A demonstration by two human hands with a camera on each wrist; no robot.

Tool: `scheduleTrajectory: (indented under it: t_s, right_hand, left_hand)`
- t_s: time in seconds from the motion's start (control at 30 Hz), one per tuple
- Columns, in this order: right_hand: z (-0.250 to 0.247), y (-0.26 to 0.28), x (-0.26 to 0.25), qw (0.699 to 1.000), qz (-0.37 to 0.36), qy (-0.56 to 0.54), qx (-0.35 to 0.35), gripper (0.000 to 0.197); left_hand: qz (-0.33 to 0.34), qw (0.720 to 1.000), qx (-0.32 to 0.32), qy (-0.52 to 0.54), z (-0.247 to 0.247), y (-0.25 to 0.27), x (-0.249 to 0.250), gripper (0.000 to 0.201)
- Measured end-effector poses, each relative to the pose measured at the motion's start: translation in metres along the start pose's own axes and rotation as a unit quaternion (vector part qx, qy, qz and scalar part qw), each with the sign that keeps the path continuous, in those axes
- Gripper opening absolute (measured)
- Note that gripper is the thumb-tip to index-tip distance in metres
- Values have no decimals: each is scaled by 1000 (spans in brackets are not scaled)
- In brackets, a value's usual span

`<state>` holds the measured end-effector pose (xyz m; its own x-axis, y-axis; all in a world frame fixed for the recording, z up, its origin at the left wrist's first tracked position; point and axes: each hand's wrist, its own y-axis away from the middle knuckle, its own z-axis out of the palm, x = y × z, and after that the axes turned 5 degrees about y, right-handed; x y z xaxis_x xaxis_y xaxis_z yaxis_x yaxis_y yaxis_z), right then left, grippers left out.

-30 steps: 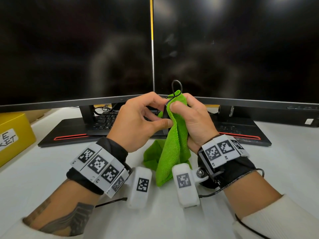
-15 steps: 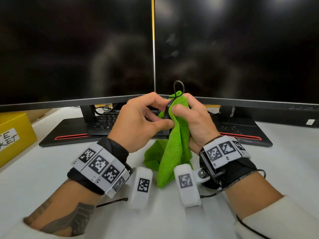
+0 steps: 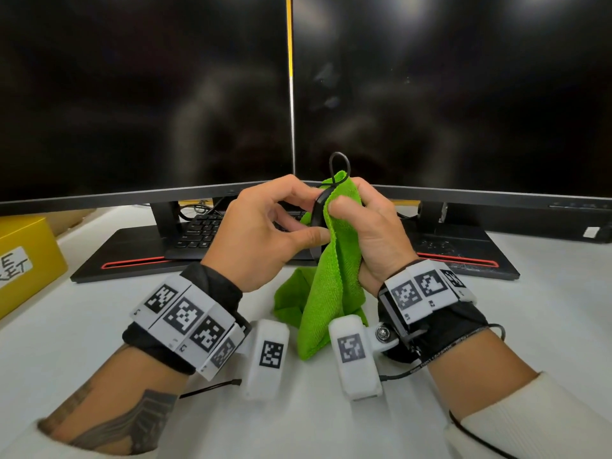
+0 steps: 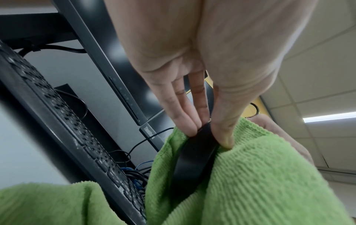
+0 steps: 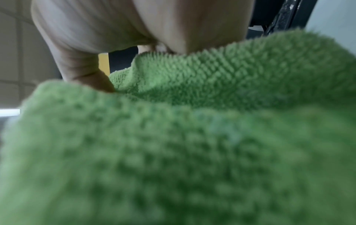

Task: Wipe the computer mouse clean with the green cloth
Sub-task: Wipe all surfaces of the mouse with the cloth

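The computer mouse [image 4: 194,153] is held up off the worktop [image 3: 82,342], in front of the two dark monitors [image 3: 149,94] and above the keyboard [image 3: 198,230]; only a black sliver of it shows between the hands. The left hand [image 3: 261,233] pinches its edge, thumb on one side and fingers [image 4: 181,115] pressed together on the other; the right hand [image 3: 371,233] grips the green cloth [image 3: 331,286], fingers curled round it with the thumb pressing the fabric onto the mouse; the rest of the cloth hangs down to the worktop. To wipe well, I judge the left pinch should stay firm and narrow, leaving most of the shell free; the right thumb should rub in short strokes; then the mouse should be turned so the pinched spots get wiped too; the cable [image 3: 339,167] looping above should stay slack.
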<state>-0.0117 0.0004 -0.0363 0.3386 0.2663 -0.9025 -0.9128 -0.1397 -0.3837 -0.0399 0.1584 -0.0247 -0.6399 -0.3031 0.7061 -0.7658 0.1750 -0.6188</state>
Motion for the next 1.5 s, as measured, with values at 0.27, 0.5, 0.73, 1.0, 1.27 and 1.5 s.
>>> scheduleTrajectory:
  t_s: [0.27,0.5,0.73,1.0,1.27,1.5]
  right_hand:
    - [0,-2,1,1000,0,0,-4,27]
    - [-1,-4,3,1000,-7,-5,-1,15]
    - [-2,-5,3,1000,-6,4,-10,16]
    - [-2,-6,1,1000,0,1,11,5]
    - [0,-6,-1,999,11,-10,40,13]
    - [-4,-8,-1,997,31,1,71,17]
  left_hand:
    - [-2,1000,0,-4,0,1,-3,36]
    - [-3,1000,-3,-8,1,1,-3,36]
    - [-5,1000,-1,-8,0,0,-3,36]
    - [7,1000,-4,-8,-1,0,-3,37]
    - [7,1000,-7,3,1,1,-3,37]
    - [15,1000,-9,10,1,2,0,38]
